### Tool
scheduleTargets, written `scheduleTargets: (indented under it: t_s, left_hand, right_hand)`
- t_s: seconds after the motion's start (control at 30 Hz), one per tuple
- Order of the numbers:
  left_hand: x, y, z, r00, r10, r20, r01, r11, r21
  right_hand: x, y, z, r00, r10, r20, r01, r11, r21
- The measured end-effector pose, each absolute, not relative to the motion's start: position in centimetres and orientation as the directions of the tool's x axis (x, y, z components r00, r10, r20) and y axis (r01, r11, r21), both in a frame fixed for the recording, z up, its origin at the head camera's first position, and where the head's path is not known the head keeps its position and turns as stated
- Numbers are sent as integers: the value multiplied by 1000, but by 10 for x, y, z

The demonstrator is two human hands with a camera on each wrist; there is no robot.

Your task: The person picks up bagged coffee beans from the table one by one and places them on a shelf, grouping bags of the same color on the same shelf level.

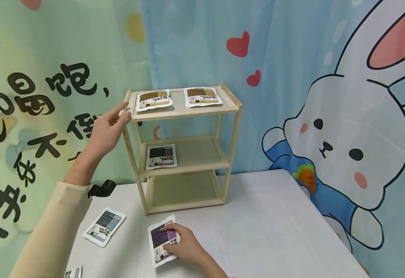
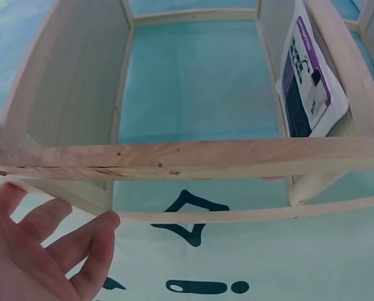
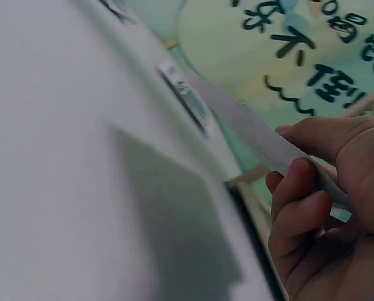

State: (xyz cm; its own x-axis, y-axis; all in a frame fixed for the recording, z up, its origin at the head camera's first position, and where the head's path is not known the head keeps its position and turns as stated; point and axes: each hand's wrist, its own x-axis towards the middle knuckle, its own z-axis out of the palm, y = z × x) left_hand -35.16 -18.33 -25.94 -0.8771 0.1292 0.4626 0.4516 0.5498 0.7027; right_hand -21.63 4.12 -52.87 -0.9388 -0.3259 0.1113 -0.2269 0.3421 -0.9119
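In the head view my left hand (image 1: 105, 131) grips the top left corner of a small three-tier wooden shelf (image 1: 183, 113). The left wrist view shows the thumb at the end of the wooden rail (image 2: 193, 160) and the other fingers bent below it. My right hand (image 1: 190, 246) holds a white pouch with a purple label (image 1: 158, 236) over the table in front of the shelf. Seen from the right wrist, the pouch (image 3: 253, 135) is edge-on, pinched between thumb and fingers, its shadow falling on the white cloth.
Two brown-and-yellow-labelled pouches (image 1: 153, 100) lie on the top tier. A dark-purple-labelled pouch (image 1: 161, 156) is at the left of the middle tier. On the white table (image 1: 265, 224) lie a blue-labelled pouch (image 1: 105, 227) and part of another pouch (image 1: 73, 272). A printed curtain (image 1: 195, 46) hangs behind.
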Motion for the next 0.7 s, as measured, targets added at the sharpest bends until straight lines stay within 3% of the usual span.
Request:
scheduleTargets:
  t_s: [0.2, 0.7]
  left_hand:
    - [-351, -183, -259, -887, 121, 445, 438, 522, 732]
    - [-347, -176, -261, -883, 72, 463, 437, 486, 757]
  right_hand:
    - [-216, 65, -510, -945, -295, 142, -239, 324, -915]
    - [-219, 117, -443, -958, -281, 53, -112, 200, -973]
